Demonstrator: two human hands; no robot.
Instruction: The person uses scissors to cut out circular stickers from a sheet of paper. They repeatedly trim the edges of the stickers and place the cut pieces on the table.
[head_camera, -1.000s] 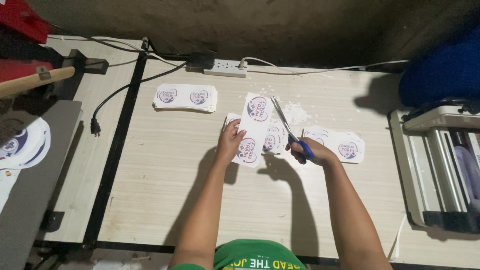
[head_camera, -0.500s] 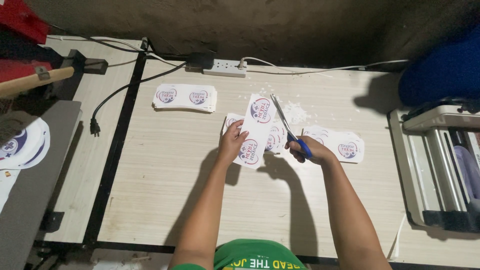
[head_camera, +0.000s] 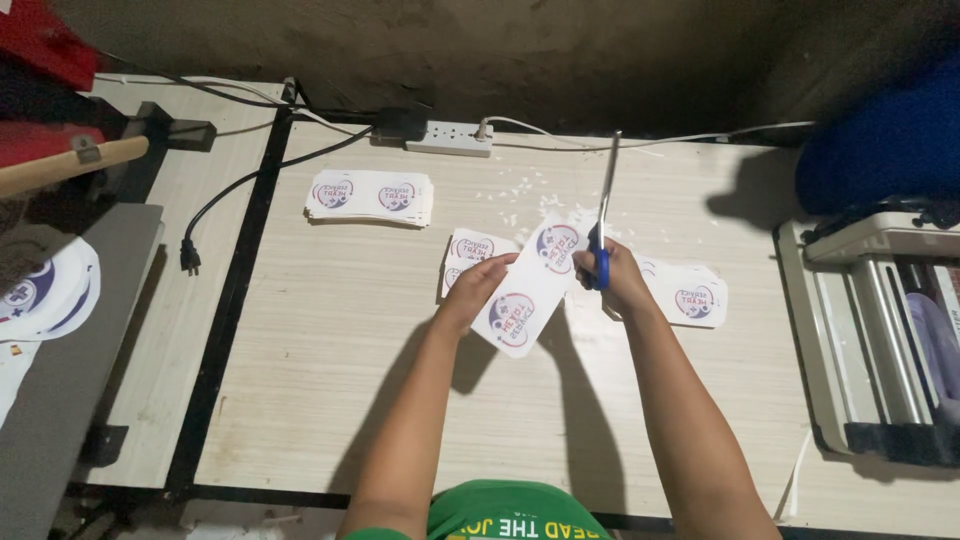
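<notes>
My left hand (head_camera: 478, 290) holds a white strip of round printed stickers (head_camera: 532, 290) tilted above the wooden table (head_camera: 330, 360). My right hand (head_camera: 618, 277) grips blue-handled scissors (head_camera: 603, 215), blades pointing up and away, right beside the strip's upper end. Under the strip lies a smaller sticker sheet (head_camera: 463, 250). To the right of my right hand lies a pile of cut sticker sheets (head_camera: 695, 297). Small paper scraps (head_camera: 520, 195) are scattered behind the strip.
A stack of sticker sheets (head_camera: 370, 197) lies at the back left. A white power strip (head_camera: 449, 137) and cables run along the far edge. A laminating machine (head_camera: 880, 330) stands at the right. A side table with round prints (head_camera: 40, 290) is at the left.
The scissors have swung from lying across the sheet to pointing upright, away from me. The sticker strip has shifted slightly right and tilted in my left hand.
</notes>
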